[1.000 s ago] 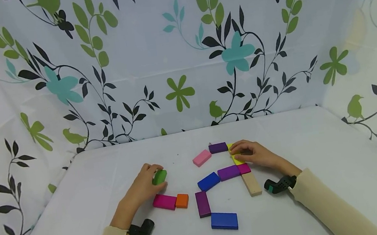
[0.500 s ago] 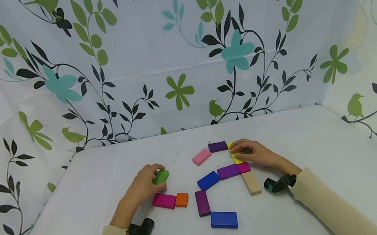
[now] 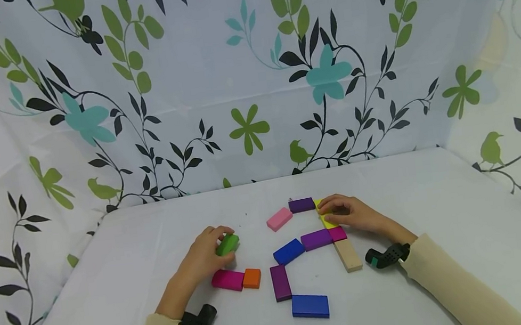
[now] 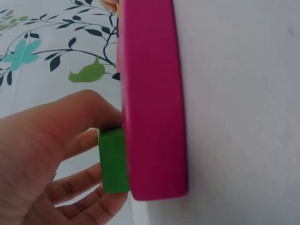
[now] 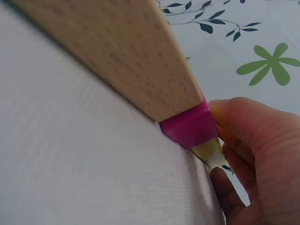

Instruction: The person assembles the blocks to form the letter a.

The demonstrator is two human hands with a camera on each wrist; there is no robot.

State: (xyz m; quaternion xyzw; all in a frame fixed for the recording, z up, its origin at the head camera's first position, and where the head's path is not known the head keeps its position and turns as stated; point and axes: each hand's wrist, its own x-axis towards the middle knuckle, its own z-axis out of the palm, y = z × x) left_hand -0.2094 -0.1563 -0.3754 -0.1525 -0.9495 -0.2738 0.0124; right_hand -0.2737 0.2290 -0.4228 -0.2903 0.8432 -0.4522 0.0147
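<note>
Nearest: near blue block (image 3: 310, 306) lies flat, its far left corner meeting the foot of the plum block (image 3: 281, 283). Left of those, magenta block (image 3: 228, 280) and orange block (image 3: 251, 278) butt end to end, presumably one deliberate run. Wooden block (image 3: 348, 255) on the right points far-left into the small magenta block (image 3: 338, 233). Purple block (image 3: 316, 239) meets that one from the left; far blue block (image 3: 289, 251) angles off it toward the plum block's far end, so the chain seems to curve on purpose.

Left hand (image 3: 205, 254) pinches green block (image 3: 227, 244) between thumb and fingers, just beyond the magenta block; probably a side grip for control. Can't tell if green touches the table (image 3: 426, 304).

Right hand (image 3: 350, 211) brackets yellow block (image 3: 327, 221), thumb and fingers curled on it, likely steadying it against small magenta. Pressure: can't tell.

Farther: pink block (image 3: 279, 219), angled; dark violet block (image 3: 301, 205) at yellow's far end. Patterned cloth (image 3: 204, 94) behind.
</note>
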